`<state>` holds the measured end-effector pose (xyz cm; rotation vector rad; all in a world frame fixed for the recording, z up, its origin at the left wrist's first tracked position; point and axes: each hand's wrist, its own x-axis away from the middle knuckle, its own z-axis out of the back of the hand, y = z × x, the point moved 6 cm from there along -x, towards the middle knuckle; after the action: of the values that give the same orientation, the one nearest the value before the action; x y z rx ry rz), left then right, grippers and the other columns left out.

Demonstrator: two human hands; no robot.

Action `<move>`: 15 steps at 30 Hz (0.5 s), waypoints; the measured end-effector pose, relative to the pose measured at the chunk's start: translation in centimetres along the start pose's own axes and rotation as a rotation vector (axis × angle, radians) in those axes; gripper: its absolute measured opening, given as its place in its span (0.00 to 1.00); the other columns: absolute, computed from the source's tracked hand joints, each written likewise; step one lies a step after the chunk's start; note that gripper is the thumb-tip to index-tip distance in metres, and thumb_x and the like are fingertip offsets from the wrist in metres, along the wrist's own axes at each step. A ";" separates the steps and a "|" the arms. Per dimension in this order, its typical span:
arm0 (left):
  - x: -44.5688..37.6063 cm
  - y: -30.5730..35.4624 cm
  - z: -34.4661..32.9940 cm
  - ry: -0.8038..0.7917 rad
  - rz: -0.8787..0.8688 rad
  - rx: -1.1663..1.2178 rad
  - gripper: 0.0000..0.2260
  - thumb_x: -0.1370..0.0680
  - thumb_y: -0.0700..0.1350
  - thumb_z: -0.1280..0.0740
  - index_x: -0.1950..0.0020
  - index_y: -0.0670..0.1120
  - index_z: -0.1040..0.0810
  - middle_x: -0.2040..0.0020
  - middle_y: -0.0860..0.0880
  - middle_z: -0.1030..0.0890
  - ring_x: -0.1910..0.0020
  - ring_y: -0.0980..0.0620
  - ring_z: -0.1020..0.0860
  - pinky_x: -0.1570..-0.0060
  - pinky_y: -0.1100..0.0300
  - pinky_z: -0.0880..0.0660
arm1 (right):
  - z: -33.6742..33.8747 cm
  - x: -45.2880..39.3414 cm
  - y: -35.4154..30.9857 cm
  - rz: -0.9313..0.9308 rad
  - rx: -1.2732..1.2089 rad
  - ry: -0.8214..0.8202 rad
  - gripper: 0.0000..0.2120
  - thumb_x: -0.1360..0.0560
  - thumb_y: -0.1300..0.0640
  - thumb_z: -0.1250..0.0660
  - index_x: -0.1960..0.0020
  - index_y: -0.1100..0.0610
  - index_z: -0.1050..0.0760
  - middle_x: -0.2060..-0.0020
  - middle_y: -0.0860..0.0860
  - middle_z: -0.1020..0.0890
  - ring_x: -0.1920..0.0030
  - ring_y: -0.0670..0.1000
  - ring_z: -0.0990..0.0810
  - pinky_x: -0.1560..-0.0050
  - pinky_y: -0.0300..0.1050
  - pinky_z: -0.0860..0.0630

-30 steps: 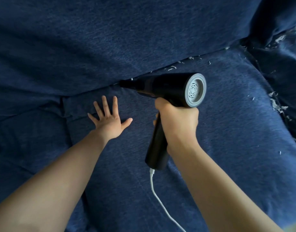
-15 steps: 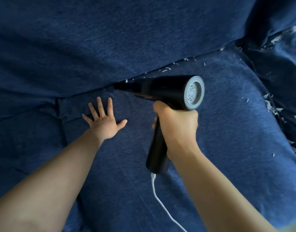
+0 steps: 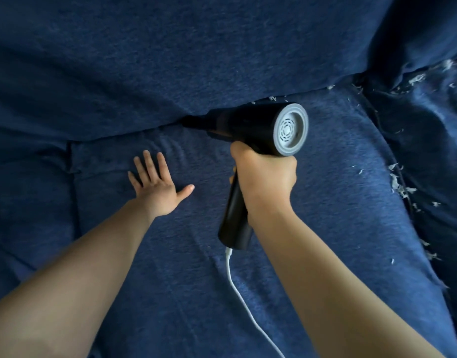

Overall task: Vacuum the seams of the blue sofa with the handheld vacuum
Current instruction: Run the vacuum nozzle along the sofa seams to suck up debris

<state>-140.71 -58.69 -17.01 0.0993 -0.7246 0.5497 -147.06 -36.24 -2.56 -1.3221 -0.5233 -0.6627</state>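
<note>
My right hand (image 3: pixel 265 174) grips the handle of a black handheld vacuum (image 3: pixel 250 125) with a grey round rear vent. Its narrow nozzle (image 3: pixel 194 122) points left and sits in the seam (image 3: pixel 124 134) between the blue sofa's seat cushion (image 3: pixel 325 215) and the back cushion (image 3: pixel 170 60). A white cord (image 3: pixel 237 293) hangs from the handle's base. My left hand (image 3: pixel 155 187) lies flat on the seat cushion, fingers spread, left of the vacuum and just below the seam.
White scraps (image 3: pixel 272 98) lie along the seam to the right of the vacuum. More scraps (image 3: pixel 400 184) fill the gap at the seat cushion's right edge and dot the neighbouring cushion (image 3: pixel 429 125). Another cushion gap (image 3: pixel 71 177) runs at the left.
The vacuum's nozzle has slid left along the back seam, and the scraps it passed are gone. My left hand stayed flat on the cushion, shifting slightly left.
</note>
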 end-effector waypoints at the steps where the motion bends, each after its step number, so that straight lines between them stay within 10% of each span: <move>1: 0.0 0.1 0.0 -0.006 0.012 -0.003 0.51 0.28 0.74 0.50 0.26 0.42 0.74 0.27 0.38 0.74 0.26 0.36 0.70 0.28 0.35 0.63 | 0.0 -0.5 -0.1 -0.006 0.013 -0.007 0.20 0.41 0.46 0.30 0.54 0.57 0.18 0.61 0.53 0.14 0.58 0.57 0.14 0.50 0.54 0.15; 15: 0.7 2.8 2.7 0.102 -0.020 0.054 0.45 0.24 0.69 0.47 0.23 0.47 0.68 0.23 0.44 0.69 0.24 0.37 0.66 0.28 0.36 0.61 | 7.7 -1.1 -2.0 0.061 0.042 0.082 0.11 0.40 0.50 0.27 0.64 0.58 0.20 0.70 0.53 0.17 0.61 0.61 0.14 0.56 0.60 0.15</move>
<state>-143.35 -56.71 -14.85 0.1274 -0.6095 0.5516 -149.08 -28.69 -0.55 -1.2612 -0.4265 -0.6494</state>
